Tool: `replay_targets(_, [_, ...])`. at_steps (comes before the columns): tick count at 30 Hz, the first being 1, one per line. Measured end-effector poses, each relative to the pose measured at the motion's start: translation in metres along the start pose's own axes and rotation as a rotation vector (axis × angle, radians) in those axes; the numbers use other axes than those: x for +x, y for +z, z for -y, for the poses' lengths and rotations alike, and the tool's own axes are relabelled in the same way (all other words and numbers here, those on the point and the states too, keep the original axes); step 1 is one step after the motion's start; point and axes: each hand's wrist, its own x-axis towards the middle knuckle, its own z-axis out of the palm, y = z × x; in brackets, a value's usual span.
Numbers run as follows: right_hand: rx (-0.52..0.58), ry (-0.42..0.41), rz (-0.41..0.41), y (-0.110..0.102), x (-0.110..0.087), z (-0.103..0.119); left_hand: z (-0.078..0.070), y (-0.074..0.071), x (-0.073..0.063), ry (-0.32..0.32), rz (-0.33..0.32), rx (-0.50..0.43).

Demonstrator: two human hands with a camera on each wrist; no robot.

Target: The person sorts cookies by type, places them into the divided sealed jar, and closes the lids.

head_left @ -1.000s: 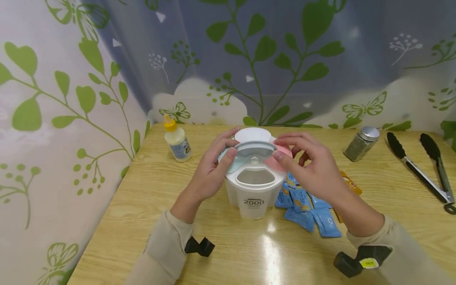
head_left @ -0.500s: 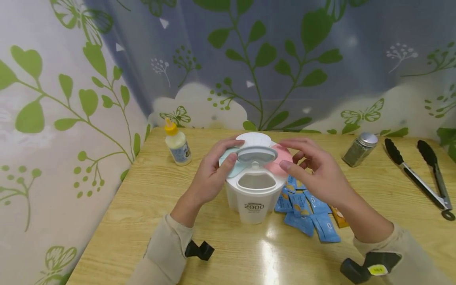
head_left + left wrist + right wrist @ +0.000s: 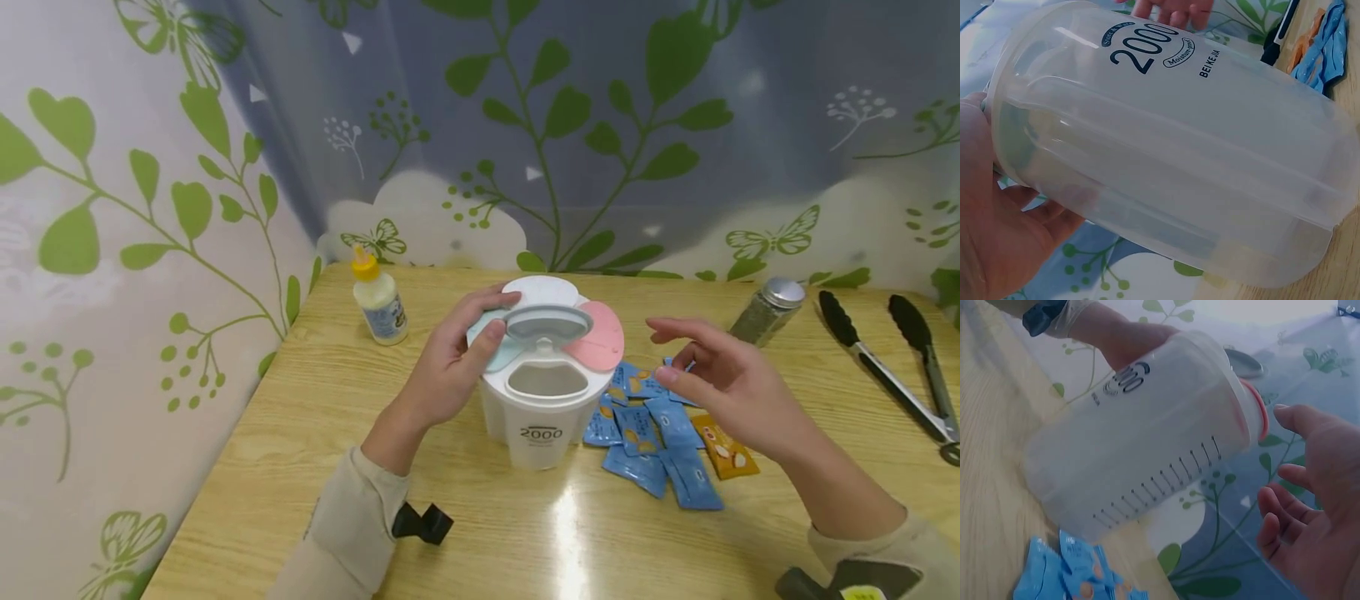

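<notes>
L fingers (image 3: 480,305) on 1 contnr (image 3: 542,415)

Container (image 3: 542,412) milky white, lettering (image 3: 542,433) black; mint lid (image 3: 498,357), pink lid (image 3: 602,337), white lid (image 3: 540,289), grey flap (image 3: 550,322). Blue packets (image 3: 639,429), one orange packet (image 3: 725,450). Bottle (image 3: 378,302) cream, cap (image 3: 365,267) yellow. Jar lid (image 3: 783,292) silver. Tongs (image 3: 892,387) black and silver. Table (image 3: 300,458) pale wood grain. Wall (image 3: 570,158) blue-grey and white, green leaf-and-butterfly print.
</notes>
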Motion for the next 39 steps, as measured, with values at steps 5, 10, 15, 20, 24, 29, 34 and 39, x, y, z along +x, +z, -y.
replay_targets(5, [0.015,0.022,0.062,-0.014,-0.015,-0.011,0.0,0.001,-0.001,-0.03,0.007,-0.038])
replay_targets(10, [-0.022,0.056,0.116,-0.025,-0.029,-0.022,-0.002,0.0,-0.003,-0.06,0.008,-0.058])
replay_targets(15, [-0.091,0.125,0.158,-0.035,-0.045,-0.038,-0.002,0.0,-0.005,-0.085,0.005,-0.077])
replay_targets(20, [-0.114,0.142,0.196,-0.046,-0.065,-0.062,-0.001,0.003,-0.005,-0.102,0.007,-0.148])
replay_targets(24, [-0.089,0.152,0.208,-0.054,-0.075,-0.079,-0.002,0.004,-0.005,-0.119,-0.003,-0.169])
replay_targets(29, [-0.054,0.201,0.224,-0.061,-0.081,-0.095,-0.004,0.005,-0.007,-0.144,-0.027,-0.172])
replay_targets(34, [-0.125,0.242,0.218,-0.064,-0.086,-0.106,-0.002,0.007,-0.007,-0.139,-0.041,-0.227])
replay_targets(39, [-0.24,0.203,0.219,-0.064,-0.09,-0.115,-0.001,0.007,-0.006,-0.146,-0.042,-0.24])
